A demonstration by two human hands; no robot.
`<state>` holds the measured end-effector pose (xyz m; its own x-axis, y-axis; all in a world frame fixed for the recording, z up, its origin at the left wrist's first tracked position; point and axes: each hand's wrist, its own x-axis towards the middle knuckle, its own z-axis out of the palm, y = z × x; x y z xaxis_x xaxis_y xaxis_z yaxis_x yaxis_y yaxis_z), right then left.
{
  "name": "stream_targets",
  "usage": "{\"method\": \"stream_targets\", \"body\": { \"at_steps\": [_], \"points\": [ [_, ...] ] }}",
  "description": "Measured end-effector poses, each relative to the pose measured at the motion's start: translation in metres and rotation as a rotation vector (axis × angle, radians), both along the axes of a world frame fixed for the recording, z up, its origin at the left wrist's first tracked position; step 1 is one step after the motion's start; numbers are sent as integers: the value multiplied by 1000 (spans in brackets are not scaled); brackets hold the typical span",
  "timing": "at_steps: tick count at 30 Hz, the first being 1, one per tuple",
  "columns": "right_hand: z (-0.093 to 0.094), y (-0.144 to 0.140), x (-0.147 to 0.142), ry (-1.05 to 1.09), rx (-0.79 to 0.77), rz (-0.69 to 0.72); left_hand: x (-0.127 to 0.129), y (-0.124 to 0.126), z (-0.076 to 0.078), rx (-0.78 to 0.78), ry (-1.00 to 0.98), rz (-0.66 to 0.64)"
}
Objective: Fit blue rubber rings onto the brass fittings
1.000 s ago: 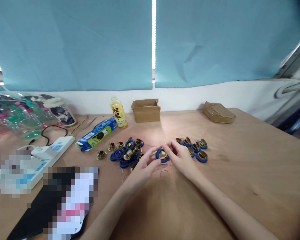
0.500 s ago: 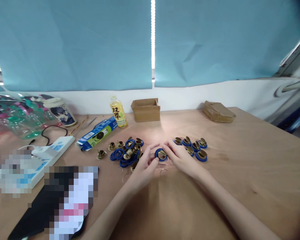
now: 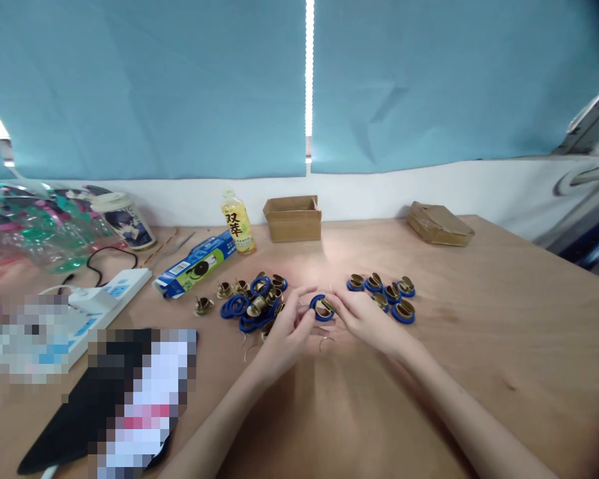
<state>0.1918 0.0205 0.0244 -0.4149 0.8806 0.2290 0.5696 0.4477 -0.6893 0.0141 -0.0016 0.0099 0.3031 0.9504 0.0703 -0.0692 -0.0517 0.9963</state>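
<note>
**Both hands pinched on one blue-ringed brass piece, mid-table**

Far left: clear bags of coloured parts [image 3: 34,229], a printed cup [image 3: 124,219], a white power strip [image 3: 97,303] with black cable. Next, a blue-green carton [image 3: 196,265] lying on its side and a yellow drink bottle [image 3: 237,223] upright near the wall.

Loose pile [image 3: 252,303] of blue rings and brass fittings sits just left of the left hand [image 3: 287,332]. Left fingertips [image 3: 307,313] close on the near-left edge of a single blue ring with brass insert [image 3: 322,308], held just above the wooden table [image 3: 479,346]. Right hand [image 3: 364,319] meets it from the other side, fingertips [image 3: 335,303] on the ring's right rim. Hands together, both clamped on that one piece; it lies dead between them, face tilted toward the camera, neither hand clearly nearer.

A thin wire ring [image 3: 325,342] lies on the table below the hands. Right of the right hand: a tidy cluster of ringed fittings [image 3: 387,296]. Behind: an open cardboard box [image 3: 293,217], a taped brown package [image 3: 440,224].
</note>
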Motion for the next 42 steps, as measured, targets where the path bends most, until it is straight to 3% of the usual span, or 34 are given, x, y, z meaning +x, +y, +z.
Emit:
{"method": "stream_targets", "body": {
  "at_steps": [3, 6, 10, 16, 21, 31, 36, 42],
  "points": [
    [-3, 0, -1, 7, 7, -26, -2, 1, 7, -55, 32, 19],
    [-5, -1, -1, 46, -13, -43, -5, 3, 14, 1, 96, 4],
    [0, -3, 2, 96, -175, 58, -5, 2, 16, 68, 107, -40],
    [8, -4, 9, 73, -244, 155, -4, 2, 8, -96, 124, -45],
    [7, -4, 9, 133, -395, 233, -4, 3, 10, -132, 155, -61],
    [7, -6, 5, 229, -471, 167, -5, 5, 11, -110, 114, -54],
    [3, 0, 7, 317, -485, 86, -3, 2, 16, -233, -6, -103],
    [2, 3, 4, 463, -480, 73, -3, 1, 20, -146, -53, -109]
  ]
}}
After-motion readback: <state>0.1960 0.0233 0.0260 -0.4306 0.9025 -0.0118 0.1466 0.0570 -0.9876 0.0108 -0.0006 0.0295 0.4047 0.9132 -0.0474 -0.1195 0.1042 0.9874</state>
